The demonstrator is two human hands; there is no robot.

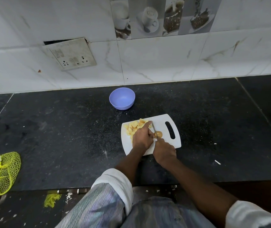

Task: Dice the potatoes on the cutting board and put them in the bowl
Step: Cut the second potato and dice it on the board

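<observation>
Both hands (142, 135) crowd cutting board's (164, 122) edge

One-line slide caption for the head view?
Right hand knifes a potato piece steadied by left hand on the cutting board; bowl empty.

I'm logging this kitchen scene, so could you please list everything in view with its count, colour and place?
bowl: one, lilac-blue, on the counter behind the board, nothing seen in it
cutting board: one, white, mid-counter
potato dice: a pile, pale yellow, board's left part
potato piece: one, tan, uncut, mid-board
knife: one, grey blade, over the potato piece
mesh bag: one, yellow-green, counter's left edge
switch plate: one, off-white, on the wall tiles
counter: one, black, speckled
left hand: on the board, steadying the potato piece
right hand: grips the knife
</observation>
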